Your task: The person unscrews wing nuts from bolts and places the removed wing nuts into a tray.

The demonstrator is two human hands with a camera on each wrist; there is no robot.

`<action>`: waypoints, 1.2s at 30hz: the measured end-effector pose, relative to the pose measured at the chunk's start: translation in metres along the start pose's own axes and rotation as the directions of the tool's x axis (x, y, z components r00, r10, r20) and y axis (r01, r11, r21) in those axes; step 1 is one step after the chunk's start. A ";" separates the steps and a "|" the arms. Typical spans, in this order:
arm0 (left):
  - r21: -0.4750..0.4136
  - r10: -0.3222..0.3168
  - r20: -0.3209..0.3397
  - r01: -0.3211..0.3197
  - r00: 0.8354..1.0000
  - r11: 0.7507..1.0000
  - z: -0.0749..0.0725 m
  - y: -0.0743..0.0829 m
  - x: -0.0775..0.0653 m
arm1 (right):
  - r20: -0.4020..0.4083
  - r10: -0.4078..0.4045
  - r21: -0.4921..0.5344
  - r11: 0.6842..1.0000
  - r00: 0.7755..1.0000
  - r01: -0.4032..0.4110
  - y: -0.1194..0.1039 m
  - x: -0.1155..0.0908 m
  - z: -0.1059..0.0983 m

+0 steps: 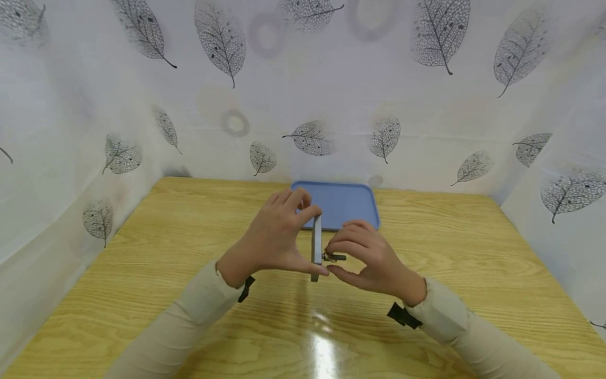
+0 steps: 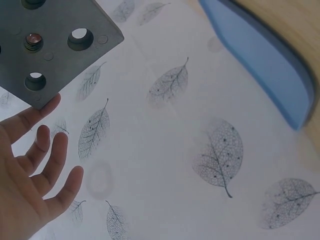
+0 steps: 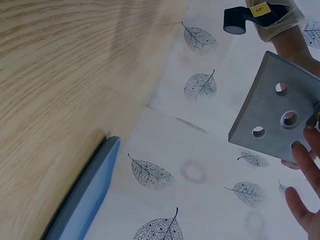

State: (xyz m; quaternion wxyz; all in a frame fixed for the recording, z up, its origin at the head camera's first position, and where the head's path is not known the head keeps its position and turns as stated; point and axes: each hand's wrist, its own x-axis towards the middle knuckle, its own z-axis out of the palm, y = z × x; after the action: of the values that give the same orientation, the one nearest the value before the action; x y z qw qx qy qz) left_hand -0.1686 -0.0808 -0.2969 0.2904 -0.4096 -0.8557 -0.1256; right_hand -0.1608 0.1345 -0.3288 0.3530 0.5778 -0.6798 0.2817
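A thick grey square metal plate (image 1: 316, 239) with several round holes is held upright above the table. My left hand (image 1: 279, 237) grips it by opposite edges, thumb underneath and index finger on top. The left wrist view shows the plate's (image 2: 55, 50) threaded centre hole and a fingertip at its corner. At the plate's right face, my right hand (image 1: 374, 258) pinches a small dark and brass-coloured screw-like piece (image 1: 336, 257). In the right wrist view this piece (image 3: 314, 119) stands beside the centre hole of the plate (image 3: 270, 105), partly cut off by the frame edge.
A blue tray (image 1: 345, 202) lies at the back of the wood-grain table (image 1: 189, 231), behind the hands. White leaf-patterned cloth (image 1: 331, 95) hangs behind the table and at both sides.
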 end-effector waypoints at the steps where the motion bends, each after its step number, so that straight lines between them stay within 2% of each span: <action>1: 0.001 0.001 0.001 -0.001 1.000 1.000 0.000 0.000 0.000 | 0.008 0.018 0.027 0.999 1.000 -0.018 0.000 0.000 0.000; 4: 0.001 0.004 0.007 -0.004 1.000 1.000 0.000 0.000 0.000 | 0.049 0.107 0.124 0.986 0.993 -0.112 -0.001 -0.002 -0.003; 8: -0.006 0.007 0.012 -0.006 1.000 1.000 -0.001 0.002 0.001 | 0.132 0.225 0.202 0.947 0.965 -0.248 -0.002 -0.003 -0.006; 14: -0.011 0.007 0.014 -0.006 1.000 1.000 -0.001 0.002 0.001 | 0.192 0.265 0.222 0.926 0.945 -0.305 -0.003 -0.002 -0.007; 23: -0.014 0.011 0.004 -0.011 1.000 1.000 0.000 0.001 0.001 | 0.199 0.261 0.218 0.928 0.945 -0.302 -0.003 0.000 -0.006; 27: -0.014 0.010 0.000 -0.010 1.000 1.000 -0.001 0.001 0.001 | 0.181 0.240 0.213 0.937 0.954 -0.277 -0.003 0.001 -0.006; 31: -0.009 0.006 0.004 -0.006 1.000 1.000 0.000 0.001 0.001 | 0.139 0.184 0.192 0.959 0.973 -0.209 -0.002 0.002 -0.004; 36: -0.012 0.008 0.005 -0.008 1.000 1.000 0.000 0.001 0.001 | 0.049 0.058 0.128 0.990 0.997 -0.064 -0.001 0.003 -0.001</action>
State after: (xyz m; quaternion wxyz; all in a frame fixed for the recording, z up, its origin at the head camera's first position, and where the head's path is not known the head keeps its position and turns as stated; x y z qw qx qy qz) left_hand -0.1682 -0.0798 -0.2966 0.2861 -0.4151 -0.8540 -0.1287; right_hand -0.1597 0.1328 -0.3257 0.2905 0.5846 -0.6853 0.3228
